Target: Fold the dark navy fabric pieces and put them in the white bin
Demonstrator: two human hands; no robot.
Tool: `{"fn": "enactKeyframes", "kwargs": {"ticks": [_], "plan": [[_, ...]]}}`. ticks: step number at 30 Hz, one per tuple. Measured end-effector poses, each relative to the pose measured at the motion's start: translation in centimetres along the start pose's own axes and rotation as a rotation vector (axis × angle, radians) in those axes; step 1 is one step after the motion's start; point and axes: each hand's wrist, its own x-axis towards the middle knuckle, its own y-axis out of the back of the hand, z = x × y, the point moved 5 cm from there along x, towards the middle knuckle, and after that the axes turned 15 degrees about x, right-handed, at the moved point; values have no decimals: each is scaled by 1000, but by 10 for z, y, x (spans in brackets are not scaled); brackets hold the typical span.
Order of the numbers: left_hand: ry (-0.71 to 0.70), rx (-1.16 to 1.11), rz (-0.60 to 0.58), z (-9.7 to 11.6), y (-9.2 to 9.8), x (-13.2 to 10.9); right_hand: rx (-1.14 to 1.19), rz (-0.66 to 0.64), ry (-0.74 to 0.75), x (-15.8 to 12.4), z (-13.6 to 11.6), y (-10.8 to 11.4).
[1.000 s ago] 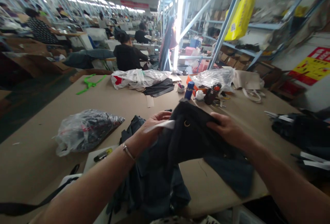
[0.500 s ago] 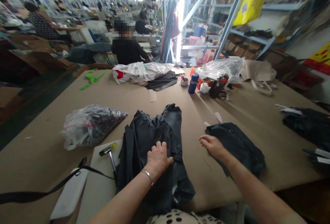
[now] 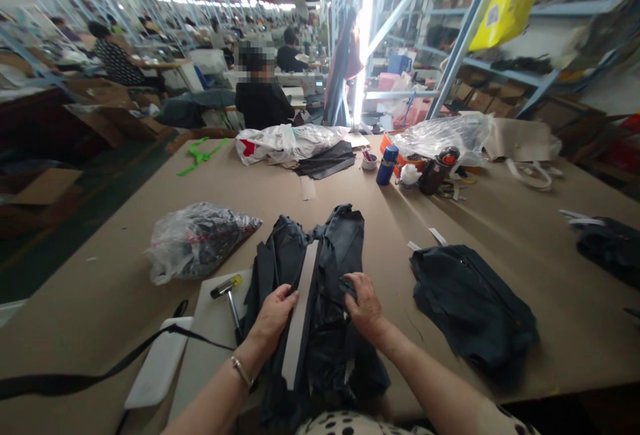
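A bunched pile of dark fabric pieces [image 3: 333, 248] lies on the table right in front of me. A long pale strip [image 3: 303, 315] runs lengthwise over it, framed by a dark fabric edge. My left hand [image 3: 275, 311] is closed on the fabric at the strip's left side, thumb on top. On the right side of the pile, my right hand [image 3: 364, 305] pinches a fold of the same dark fabric between thumb and fingers. Left of the pile, a hammer [image 3: 230, 298] with a yellow-tipped head lies on a pale board [image 3: 200, 348].
A folded dark garment [image 3: 473, 305] with white tags lies to the right. On the left are a clear plastic bag [image 3: 195, 241], a white power bank-like block [image 3: 157, 368] and a black strap [image 3: 95, 375]. A blue bottle [image 3: 387, 165] and dark bottle [image 3: 438, 171] stand farther back.
My right hand has moved left from beside the folded garment onto the pile. My left hand has shifted left and taken hold of the fabric. The pale strip is now exposed.
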Motion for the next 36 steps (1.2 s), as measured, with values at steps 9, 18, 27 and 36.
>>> {"fn": "enactKeyframes", "kwargs": {"ticks": [9, 18, 27, 36], "plan": [[-50, -165, -62, 30, -27, -30, 469, 68, -77, 14, -43, -27], [-288, 131, 64, 55, -30, -25, -306, -127, 671, 20, -106, -4], [10, -207, -352, 78, -10, -30, -497, -701, 987, 10, -138, 45], [-41, -46, -475, 88, -32, -32, -660, -660, 920, 14, -146, 30]]}}
